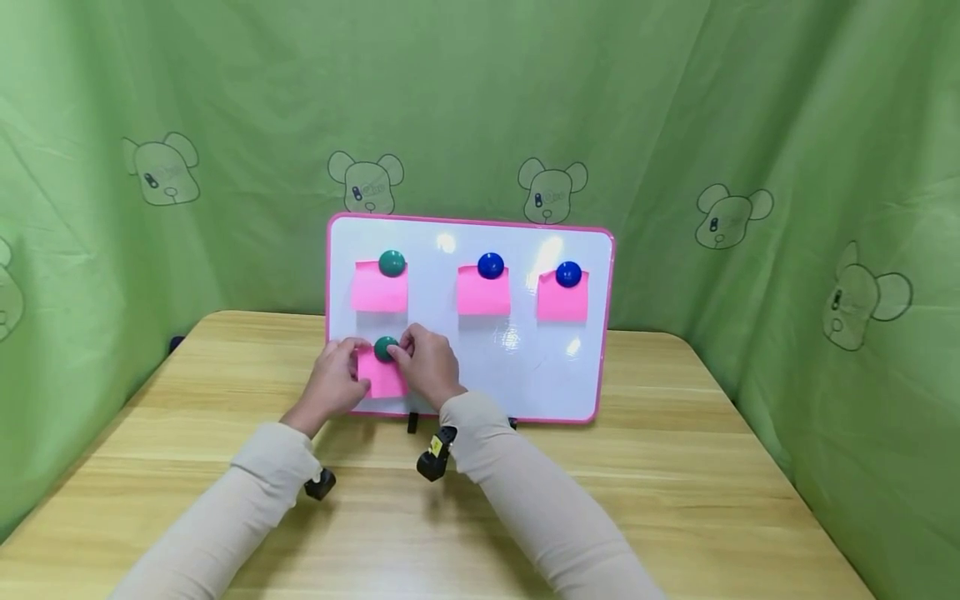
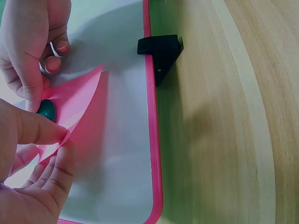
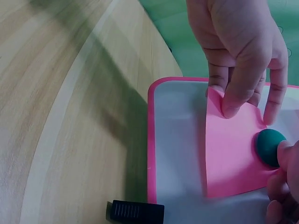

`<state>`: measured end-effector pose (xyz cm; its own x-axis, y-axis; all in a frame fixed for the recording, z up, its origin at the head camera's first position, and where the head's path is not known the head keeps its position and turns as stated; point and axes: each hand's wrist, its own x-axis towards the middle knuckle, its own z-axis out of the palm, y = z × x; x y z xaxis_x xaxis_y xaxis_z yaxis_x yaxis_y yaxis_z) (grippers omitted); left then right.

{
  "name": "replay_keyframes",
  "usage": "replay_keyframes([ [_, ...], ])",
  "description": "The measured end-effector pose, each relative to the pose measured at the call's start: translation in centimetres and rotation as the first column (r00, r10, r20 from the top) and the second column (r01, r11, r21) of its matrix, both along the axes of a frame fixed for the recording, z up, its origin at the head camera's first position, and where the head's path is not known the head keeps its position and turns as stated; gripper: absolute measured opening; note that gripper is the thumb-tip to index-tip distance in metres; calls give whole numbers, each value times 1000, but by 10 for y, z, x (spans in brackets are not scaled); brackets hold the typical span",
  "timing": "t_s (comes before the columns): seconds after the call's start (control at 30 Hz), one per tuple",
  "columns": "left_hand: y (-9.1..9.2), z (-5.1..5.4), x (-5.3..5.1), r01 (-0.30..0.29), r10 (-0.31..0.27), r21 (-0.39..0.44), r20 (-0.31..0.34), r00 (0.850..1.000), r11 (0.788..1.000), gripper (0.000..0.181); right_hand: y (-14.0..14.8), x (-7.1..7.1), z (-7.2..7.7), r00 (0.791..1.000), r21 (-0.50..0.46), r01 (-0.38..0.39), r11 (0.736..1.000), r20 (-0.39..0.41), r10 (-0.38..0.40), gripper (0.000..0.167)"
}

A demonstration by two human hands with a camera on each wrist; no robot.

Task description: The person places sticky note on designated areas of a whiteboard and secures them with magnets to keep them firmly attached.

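A pink sticky note lies against the lower left of a pink-framed whiteboard. My left hand pinches this note's left edge between thumb and fingers, as the left wrist view shows. On the note's upper part sits a round green magnet, which my right hand holds at its right side with thumb and fingertips. In the left wrist view, the note's lower edge stands away from the board.
Higher on the board, another green magnet and two blue magnets each sit on a pink note. Black feet support the board on the wooden table. Green curtain hangs behind and at both sides.
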<state>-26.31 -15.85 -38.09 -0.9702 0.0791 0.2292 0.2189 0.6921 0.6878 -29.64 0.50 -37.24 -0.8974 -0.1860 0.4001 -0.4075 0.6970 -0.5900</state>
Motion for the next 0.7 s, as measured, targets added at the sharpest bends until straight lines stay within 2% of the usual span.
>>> replay_keyframes([
  [0.2, 0, 0, 0, 5, -5, -1, 6, 1000, 1000, 56, 0, 0, 1, 1000, 13, 1, 1000, 23, -1, 20],
  [0.5, -2, 5, 0, 5, -5, -40, 4, 1000, 999, 54, 8, 0, 4, 999, 34, -20, 999, 27, 19, 18],
  [0.7, -2, 10, 4, -14, 18, -63, 59, 998, 998, 54, 25, 3, 9, 1000, 43, -29, 999, 7, 29, 18],
])
